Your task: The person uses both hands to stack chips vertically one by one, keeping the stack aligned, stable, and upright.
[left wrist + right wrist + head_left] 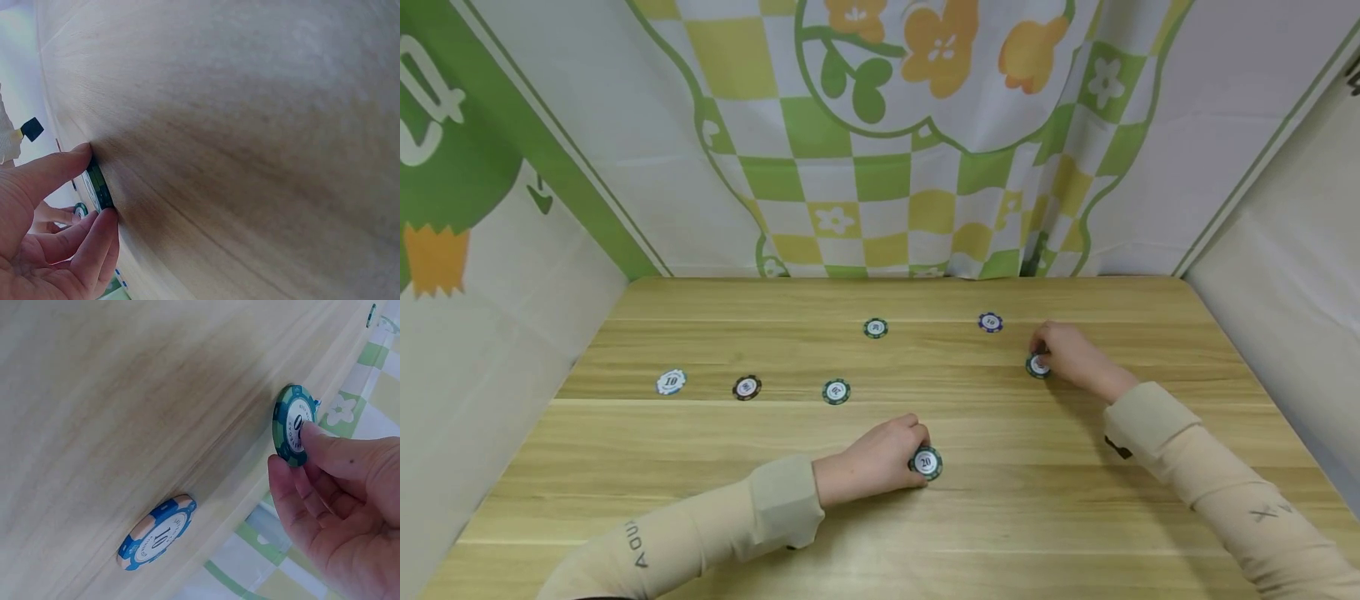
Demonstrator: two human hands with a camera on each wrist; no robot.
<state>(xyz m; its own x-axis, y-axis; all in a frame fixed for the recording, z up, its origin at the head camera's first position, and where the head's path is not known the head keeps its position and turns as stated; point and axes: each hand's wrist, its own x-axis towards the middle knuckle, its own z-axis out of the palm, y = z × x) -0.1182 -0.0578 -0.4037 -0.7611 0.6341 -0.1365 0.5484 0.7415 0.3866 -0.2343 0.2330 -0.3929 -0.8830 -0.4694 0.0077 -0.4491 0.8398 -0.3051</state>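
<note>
One wood-grain tabletop (1015, 533), clock read from the chip in my left hand. One checked, flower-printed curtain (880, 175), hanging behind the far edge at 12 o'clock. Two beige sleeves, lettered: left sleeve (700, 529), entering from 8 o'clock; right sleeve (1247, 508), from 4.

One left hand (880, 458), mine, pinching the green 20 poker chip (926, 462) by its edges, thumb opposite fingers. One right hand (1078, 358), mine, at 2 o'clock, pinching a second green chip (294, 425), tilted, thumb on its face.

Loose poker chips, all flat on the wood: purple-edged 10 chip (990, 322), 1 o'clock; far green chip (876, 327), 11; near green chip (836, 391), 10; brown-edged chip (747, 387), just short of 10; white-and-blue 10 chip (671, 382), between 9 and 10. Right-wrist view: blue-and-tan 10 chip (156, 532), at 8 o'clock from the pinched one.
</note>
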